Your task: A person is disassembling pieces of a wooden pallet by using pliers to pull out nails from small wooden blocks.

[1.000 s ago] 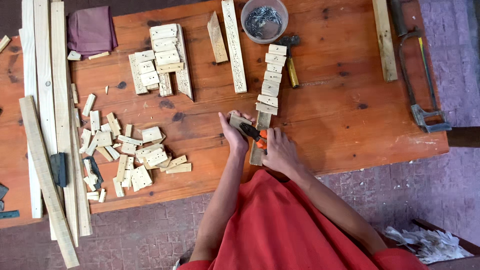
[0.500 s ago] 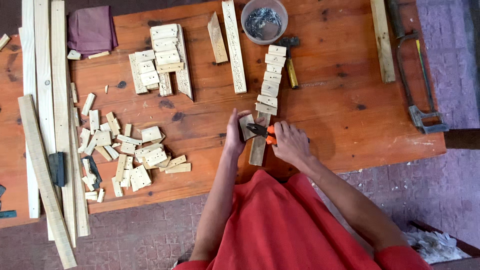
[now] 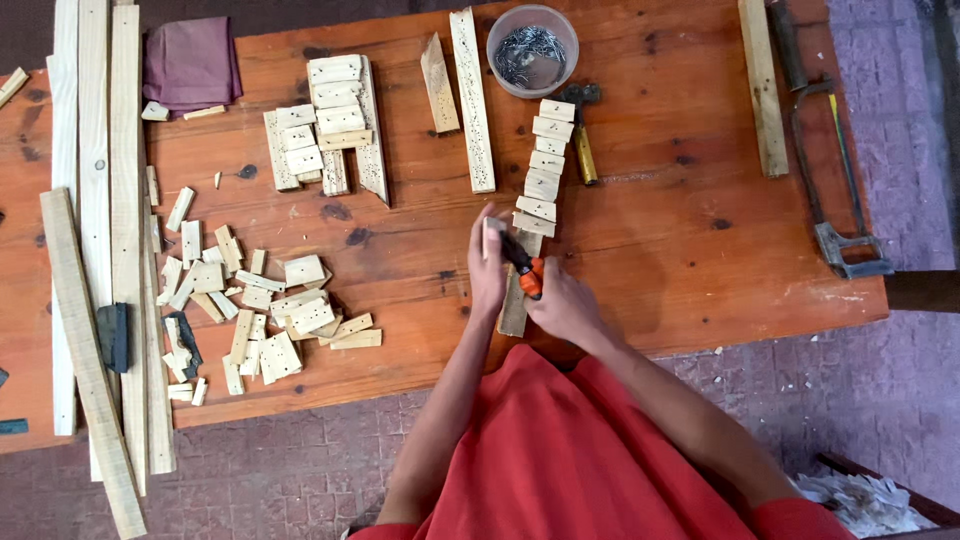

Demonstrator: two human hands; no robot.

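Near the lower middle of the frame, the left hand [image 3: 487, 268] pinches a small pale wood block [image 3: 492, 226] between thumb and fingers, holding it upright just above the orange-red worktop [image 3: 660, 230]. The right hand [image 3: 565, 305] is wrapped tight around the orange grip of a black-tipped tool [image 3: 524, 265], whose dark end touches the block; it looks like pliers or a small cutter, though the view is too coarse to be sure. Both hands sit over the near end of a long wood strip [image 3: 514, 305] that runs up toward the centre of the frame, with a row of small blocks [image 3: 545, 165] laid across it like rungs.

Just right of that row lies a hammer [image 3: 582, 140] with a yellowish handle, and above it, at the top centre, stands a round tub of nails [image 3: 532, 50]. Left of the tub lie a long perforated strip [image 3: 472, 100] and a short wedge-shaped offcut [image 3: 439, 85]. Further left is a tidy group of blocks on strips [image 3: 325, 125]; below it, at mid-left, a loose scatter of offcuts [image 3: 250, 310]. Long planks [image 3: 100, 240] run down the left edge, with a folded purple cloth [image 3: 190, 62] at the upper left. A hacksaw [image 3: 835, 170] and another plank [image 3: 762, 85] lie at the upper right.
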